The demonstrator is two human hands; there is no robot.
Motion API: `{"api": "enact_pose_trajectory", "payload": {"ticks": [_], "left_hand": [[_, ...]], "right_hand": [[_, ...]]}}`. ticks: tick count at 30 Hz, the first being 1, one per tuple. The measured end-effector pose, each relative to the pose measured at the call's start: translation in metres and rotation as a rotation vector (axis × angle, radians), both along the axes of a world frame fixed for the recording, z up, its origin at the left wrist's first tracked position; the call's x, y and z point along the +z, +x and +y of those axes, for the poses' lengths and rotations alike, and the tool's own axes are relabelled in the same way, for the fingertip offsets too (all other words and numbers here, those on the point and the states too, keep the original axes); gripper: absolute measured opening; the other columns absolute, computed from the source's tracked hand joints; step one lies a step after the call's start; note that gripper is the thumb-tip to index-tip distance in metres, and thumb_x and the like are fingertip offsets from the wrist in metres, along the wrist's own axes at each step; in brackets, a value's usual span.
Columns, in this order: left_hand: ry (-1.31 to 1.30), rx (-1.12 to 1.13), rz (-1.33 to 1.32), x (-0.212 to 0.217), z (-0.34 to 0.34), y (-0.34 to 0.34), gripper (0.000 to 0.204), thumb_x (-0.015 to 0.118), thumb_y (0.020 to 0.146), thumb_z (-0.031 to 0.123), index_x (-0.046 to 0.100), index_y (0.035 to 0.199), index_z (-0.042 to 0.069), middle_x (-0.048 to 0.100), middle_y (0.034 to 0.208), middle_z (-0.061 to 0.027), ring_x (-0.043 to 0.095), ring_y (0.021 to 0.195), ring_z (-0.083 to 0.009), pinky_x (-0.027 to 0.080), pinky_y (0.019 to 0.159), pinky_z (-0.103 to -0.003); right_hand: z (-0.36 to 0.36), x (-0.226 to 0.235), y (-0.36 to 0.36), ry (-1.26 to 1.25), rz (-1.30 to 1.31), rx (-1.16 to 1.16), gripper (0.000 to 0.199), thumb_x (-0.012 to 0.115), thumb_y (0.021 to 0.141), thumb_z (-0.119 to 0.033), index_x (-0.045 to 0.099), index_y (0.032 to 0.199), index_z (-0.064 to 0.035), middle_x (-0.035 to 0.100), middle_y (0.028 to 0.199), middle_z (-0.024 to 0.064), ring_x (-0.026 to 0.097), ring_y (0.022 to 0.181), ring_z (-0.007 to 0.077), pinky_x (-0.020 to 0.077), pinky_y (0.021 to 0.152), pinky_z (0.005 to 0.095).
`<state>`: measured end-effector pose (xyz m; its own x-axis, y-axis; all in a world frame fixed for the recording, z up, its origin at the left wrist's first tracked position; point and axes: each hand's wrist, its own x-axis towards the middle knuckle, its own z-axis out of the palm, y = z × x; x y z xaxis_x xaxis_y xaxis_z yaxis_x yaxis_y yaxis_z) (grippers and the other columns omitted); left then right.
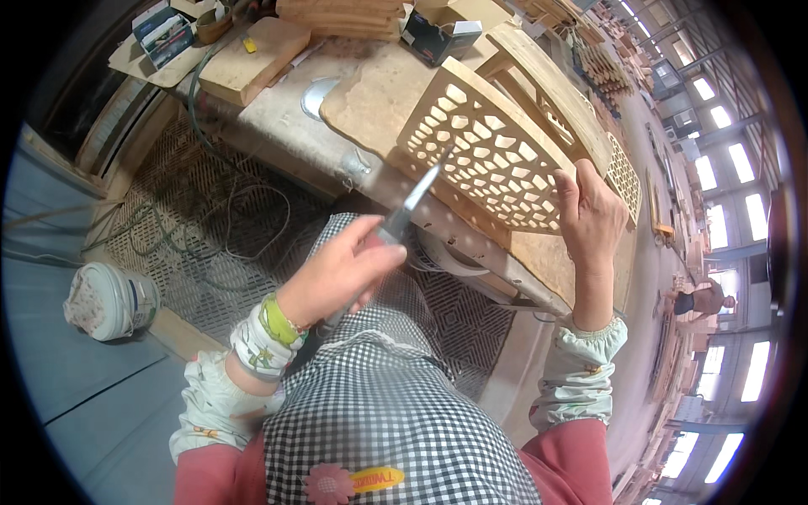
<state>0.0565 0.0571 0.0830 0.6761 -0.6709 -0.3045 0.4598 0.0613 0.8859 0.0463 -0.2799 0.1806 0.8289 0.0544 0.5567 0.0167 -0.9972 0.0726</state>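
My left hand is closed around the dark grey handle of a knife. Its narrow metal blade points up and away, in front of a pale wooden panel pierced with many irregular holes. The panel stands tilted on the workbench and looks like one side of a wooden frame piece with slats behind it. At the panel's right end my right hand is curled closed over the edge, thumb on the near side. Whether the blade tip touches the panel I cannot tell.
The workbench carries a thick wood block, a dark open box and stacked boards. A white bucket stands at left. Cables trail over the patterned floor mat. Another person is far off at right.
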Motion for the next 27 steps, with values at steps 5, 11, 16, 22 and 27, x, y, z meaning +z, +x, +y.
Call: {"api": "enact_pose_trajectory", "payload": {"ticks": [5,11,16,22,27], "left_hand": [[0.132,0.106,-0.235,0.015,-0.012,0.022,0.053,0.06,0.107,0.027,0.048,0.147,-0.005,0.057,0.072,0.0011,0.052,0.052,-0.0057,0.043,0.046,-0.023],[0.144,0.07,-0.173,0.016,-0.029,0.04,0.042,0.055,0.11,0.031,0.052,0.136,-0.002,0.054,0.07,0.0021,0.05,0.048,-0.005,0.042,0.043,-0.021],[0.059,0.005,0.023,0.013,-0.021,0.03,0.034,0.052,0.111,0.031,0.054,0.126,0.001,0.055,0.07,0.0016,0.051,0.047,-0.0052,0.043,0.041,-0.021],[0.298,0.118,-0.364,0.016,-0.033,0.015,0.05,0.061,0.106,0.029,0.053,0.142,-0.005,0.057,0.072,0.0008,0.053,0.051,-0.0069,0.043,0.047,-0.025],[0.381,0.154,-0.471,0.015,-0.04,0.037,0.055,0.063,0.102,0.037,0.056,0.133,-0.008,0.072,0.088,-0.0161,0.072,0.074,-0.0297,0.056,0.071,-0.038]], "right_hand": [[0.003,0.0,-0.003,-0.011,-0.003,-0.005,0.049,0.066,0.102,-0.047,0.048,0.076,-0.0096,0.051,0.06,0.011,0.054,0.053,0.0308,0.039,0.053,0.042],[0.011,0.001,-0.007,-0.045,0.001,0.01,0.049,0.066,0.102,-0.047,0.048,0.077,-0.0094,0.051,0.06,0.0106,0.055,0.054,0.0316,0.0392,0.053,0.0416],[0.006,0.001,0.0,-0.031,-0.008,-0.028,0.048,0.066,0.102,-0.047,0.049,0.077,-0.0101,0.052,0.06,0.0108,0.056,0.054,0.0319,0.04,0.052,0.0416],[0.012,0.0,0.0,-0.049,-0.001,-0.037,0.048,0.066,0.103,-0.046,0.048,0.076,-0.0102,0.054,0.061,0.0107,0.056,0.054,0.0316,0.0407,0.053,0.0418],[0.016,0.002,-0.001,-0.041,-0.02,-0.003,0.05,0.066,0.103,-0.048,0.048,0.076,-0.0101,0.052,0.06,0.0097,0.056,0.053,0.0302,0.0405,0.052,0.0416]]}}
